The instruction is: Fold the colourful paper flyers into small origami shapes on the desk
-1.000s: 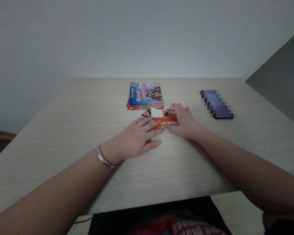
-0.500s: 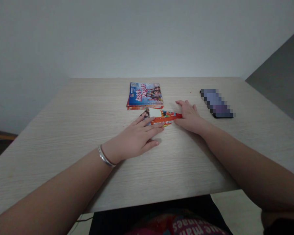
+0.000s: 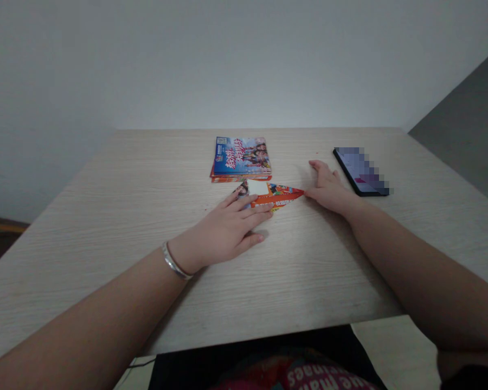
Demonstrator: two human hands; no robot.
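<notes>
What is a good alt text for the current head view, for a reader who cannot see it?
A person's left hand lies spread over a pointed piece of printed paper on a pale table; the right hand is at the paper's tip. Beyond the paper is a stack of printed leaflets, and to the right lies a phone.

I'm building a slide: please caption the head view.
Left hand spread over a folded paper, right hand at its pointed tip, leaflet stack and phone nearby.
</notes>
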